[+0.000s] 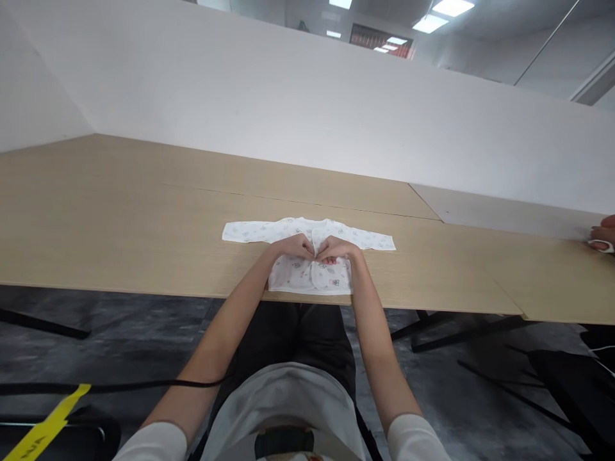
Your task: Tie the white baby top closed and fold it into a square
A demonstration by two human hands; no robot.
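Observation:
A small white baby shirt (293, 275) with a scattered print lies flat on the table, its sleeves spread to both sides and its lower hem near the table's front edge. My left hand (294, 246) and my right hand (337, 248) meet at the middle of its front. The fingers of both are closed, pinching the fabric along the front opening. Whatever lies between the fingertips, such as a fastener, is too small and too covered to make out.
The wooden table (120, 218) runs left and right, with a white partition (288, 109) behind it. At the far right edge another person's hand (606, 232) holds something white. A black chair (567, 384) stands at lower right, and a black cable (144, 385) crosses at lower left.

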